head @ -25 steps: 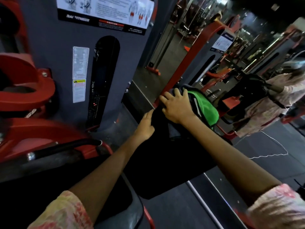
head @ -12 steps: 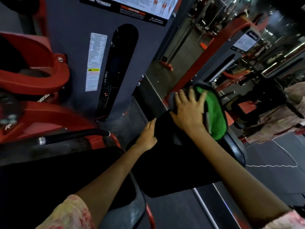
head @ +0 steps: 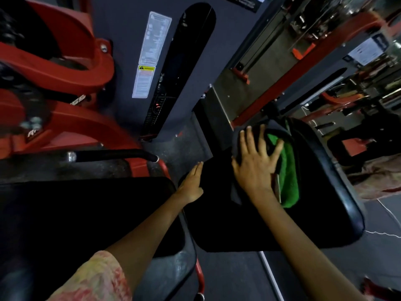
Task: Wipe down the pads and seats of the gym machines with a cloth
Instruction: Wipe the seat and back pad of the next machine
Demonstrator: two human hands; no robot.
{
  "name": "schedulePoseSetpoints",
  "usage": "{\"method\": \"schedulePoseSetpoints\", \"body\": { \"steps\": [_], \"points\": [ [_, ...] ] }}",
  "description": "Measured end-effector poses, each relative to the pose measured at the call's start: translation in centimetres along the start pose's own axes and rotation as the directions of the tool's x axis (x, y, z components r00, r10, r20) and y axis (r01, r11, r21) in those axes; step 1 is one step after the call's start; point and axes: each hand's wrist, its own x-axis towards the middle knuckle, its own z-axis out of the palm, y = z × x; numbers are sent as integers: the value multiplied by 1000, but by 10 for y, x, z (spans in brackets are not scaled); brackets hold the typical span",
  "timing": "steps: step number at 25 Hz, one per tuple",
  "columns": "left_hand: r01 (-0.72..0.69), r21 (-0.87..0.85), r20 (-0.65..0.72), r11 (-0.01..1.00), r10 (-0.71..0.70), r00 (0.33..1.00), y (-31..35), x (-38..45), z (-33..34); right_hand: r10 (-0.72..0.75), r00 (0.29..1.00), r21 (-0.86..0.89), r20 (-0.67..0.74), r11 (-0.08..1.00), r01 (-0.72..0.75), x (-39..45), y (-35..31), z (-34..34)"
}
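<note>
You stood in a commercial gym: a red-framed weight machine (head: 65,88) with its grey weight-stack shroud (head: 128,51) and warning sticker (head: 149,57) rose beyond your fingertips, and more red machines (head: 338,61) were reflected in a mirror further off.

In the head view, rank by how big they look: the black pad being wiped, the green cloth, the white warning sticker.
1. Black pad, clearly largest.
2. Green cloth and white warning sticker: similar apparent size. The right hand covers part of the cloth and the sticker sits farther off, so no ranking.
</note>
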Motion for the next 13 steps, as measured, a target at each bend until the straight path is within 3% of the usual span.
{"method": "schedulePoseSetpoints", "body": {
  "steps": [2, 5, 7, 10, 12, 13],
  "points": [
    [45, -24, -5, 999, -45, 999, -15, -1, 3, -105, 993, -7, 53, 994, 105, -13, -25, 5],
    [52, -54, -27, 997, -53, 998, -28, -3, 8, -348, 926, 38, 146, 937, 347, -42, -68, 25],
    [25, -68, -40, 997, -27, 999, -33, -3, 11, -336, 936, 66, 102, 941, 331, -43, -65, 31],
    [45, -67, -50, 997, -49, 998, -44, 1, 14, -198, 980, 65, 28, 979, 196, -38, -55, 32],
    [58, -79, -54, 995, -62, 997, -52, 5, 14, -267, 954, 18, 138, 964, 267, -41, -71, 32],
    [56, -98, -48, 994, -60, 997, -55, 7, 14, -343, 907, 12, 246, 936, 351, -45, -84, 32]
  ]
}}
